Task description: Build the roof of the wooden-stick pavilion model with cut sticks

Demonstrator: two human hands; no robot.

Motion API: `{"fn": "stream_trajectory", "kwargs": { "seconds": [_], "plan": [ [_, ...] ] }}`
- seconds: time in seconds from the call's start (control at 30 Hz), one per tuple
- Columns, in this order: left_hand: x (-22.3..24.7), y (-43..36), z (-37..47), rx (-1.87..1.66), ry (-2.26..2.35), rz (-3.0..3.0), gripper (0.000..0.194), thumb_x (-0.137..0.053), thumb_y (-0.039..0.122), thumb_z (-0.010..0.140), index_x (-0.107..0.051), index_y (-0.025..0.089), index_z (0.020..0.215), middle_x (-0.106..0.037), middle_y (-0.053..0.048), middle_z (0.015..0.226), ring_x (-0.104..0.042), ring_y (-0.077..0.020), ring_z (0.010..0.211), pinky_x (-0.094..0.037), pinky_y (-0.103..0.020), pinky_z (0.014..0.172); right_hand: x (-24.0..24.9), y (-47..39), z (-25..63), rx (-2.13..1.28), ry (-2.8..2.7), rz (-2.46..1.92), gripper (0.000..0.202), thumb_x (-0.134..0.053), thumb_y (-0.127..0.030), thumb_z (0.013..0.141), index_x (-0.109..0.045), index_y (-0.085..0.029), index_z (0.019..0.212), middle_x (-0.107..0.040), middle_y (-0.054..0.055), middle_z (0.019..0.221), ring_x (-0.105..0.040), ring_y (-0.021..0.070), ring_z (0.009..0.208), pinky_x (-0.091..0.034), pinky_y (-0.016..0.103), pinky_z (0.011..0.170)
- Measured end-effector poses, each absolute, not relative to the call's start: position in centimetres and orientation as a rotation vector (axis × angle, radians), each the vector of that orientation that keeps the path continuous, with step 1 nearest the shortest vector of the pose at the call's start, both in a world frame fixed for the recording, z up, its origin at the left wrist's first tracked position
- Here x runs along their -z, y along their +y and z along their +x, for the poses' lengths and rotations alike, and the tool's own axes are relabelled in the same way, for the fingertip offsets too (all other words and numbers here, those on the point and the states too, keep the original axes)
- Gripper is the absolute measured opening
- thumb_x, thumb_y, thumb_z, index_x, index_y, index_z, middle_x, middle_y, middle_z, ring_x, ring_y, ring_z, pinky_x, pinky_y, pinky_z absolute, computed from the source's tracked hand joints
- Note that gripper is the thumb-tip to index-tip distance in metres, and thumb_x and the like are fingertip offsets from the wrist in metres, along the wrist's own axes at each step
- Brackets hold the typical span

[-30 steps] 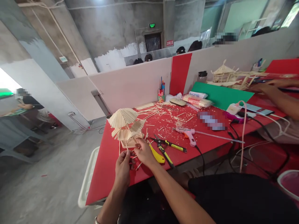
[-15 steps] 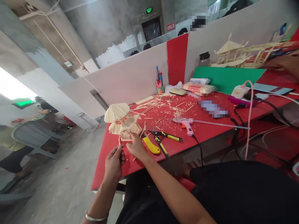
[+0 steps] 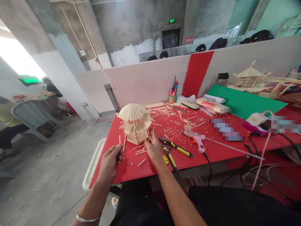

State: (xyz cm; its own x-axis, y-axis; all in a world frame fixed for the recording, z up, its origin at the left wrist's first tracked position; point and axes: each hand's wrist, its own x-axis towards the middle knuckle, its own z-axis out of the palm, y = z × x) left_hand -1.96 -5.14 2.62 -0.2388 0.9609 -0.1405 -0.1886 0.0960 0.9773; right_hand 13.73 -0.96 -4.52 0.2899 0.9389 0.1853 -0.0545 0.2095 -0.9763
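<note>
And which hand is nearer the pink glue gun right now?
Right. The right hand is at the stick model, with the pliers between it and the glue gun; the left hand, pinching a thin stick, is farther leftward.

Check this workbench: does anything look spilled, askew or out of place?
Yes: pale scraps lie strewn across the red tabletop behind the glue gun, and short sticks lie loose in front of the stick model, which looks untidy. The model shows no clear damage.
</note>
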Motion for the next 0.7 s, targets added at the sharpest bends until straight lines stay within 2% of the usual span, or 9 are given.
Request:
{"fn": "stream_trajectory", "kwargs": {
  "seconds": [0.07,0.17,0.33,0.53,0.6,0.7],
  "plan": [
    [-2.0,-5.1,-1.8,-1.326,1.329,0.905,0.035,-0.080,0.042,0.057,-0.066,0.013,0.069,-0.058,0.001,0.056,-0.044,-0.0060,0.043,-0.030,-0.016,0.038,4.3,-2.3,15.7,-0.913,-1.016,-1.155,0.058,-0.047,-0.031,0.077,-0.045,-0.015,0.133,-0.053,0.014,0.134,-0.056,0.0220,0.118,-0.050,0.032,0.091],
    [-0.8,-5.1,-1.4,-1.219,1.409,1.081,0.034,-0.076,0.047,0.061,-0.065,0.015,0.064,-0.055,0.001,0.052,-0.042,-0.0079,0.042,-0.031,-0.018,0.039,3.4,-4.2,19.0,-0.919,-1.037,-1.225,0.046,-0.051,-0.038,0.077,-0.059,-0.015,0.116,-0.067,0.012,0.113,-0.065,0.0212,0.100,-0.054,0.031,0.083],
    [1.1,-4.7,-0.2,-1.037,1.511,1.603,0.032,-0.064,0.046,0.072,-0.063,0.017,0.058,-0.049,0.002,0.048,-0.045,-0.0119,0.047,-0.033,-0.021,0.047,2.2,-5.9,22.9,-0.780,-1.106,-1.434,0.038,-0.057,-0.040,0.075,-0.067,-0.018,0.104,-0.072,0.009,0.099,-0.067,0.0228,0.090,-0.053,0.036,0.083],
    [0.9,-2.8,2.4,-0.593,1.664,2.273,0.035,-0.046,0.035,0.088,-0.065,0.018,0.064,-0.065,-0.004,0.063,-0.060,-0.0179,0.061,-0.033,-0.024,0.053,1.1,-4.8,23.8,-0.700,-1.352,-1.592,0.032,-0.052,-0.037,0.081,-0.070,-0.019,0.100,-0.073,0.008,0.098,-0.068,0.0224,0.089,-0.053,0.033,0.080],
    [0.5,-1.8,3.3,-0.462,1.766,2.366,0.033,-0.046,0.035,0.089,-0.069,0.018,0.074,-0.069,-0.006,0.067,-0.065,-0.0217,0.066,-0.032,-0.025,0.052,0.7,-4.1,24.3,-0.696,-1.444,-1.635,0.032,-0.051,-0.035,0.082,-0.070,-0.019,0.102,-0.073,0.007,0.096,-0.069,0.0213,0.087,-0.053,0.031,0.077],
    [0.3,-0.6,4.6,-0.444,1.826,2.379,0.033,-0.051,0.042,0.087,-0.070,0.021,0.105,-0.072,-0.005,0.067,-0.068,-0.0251,0.067,-0.034,-0.026,0.050,0.0,-2.6,25.7,-0.680,-1.579,-1.691,0.029,-0.052,-0.032,0.083,-0.070,-0.022,0.103,-0.074,0.004,0.096,-0.069,0.0195,0.088,-0.051,0.027,0.076]
  ]
}}
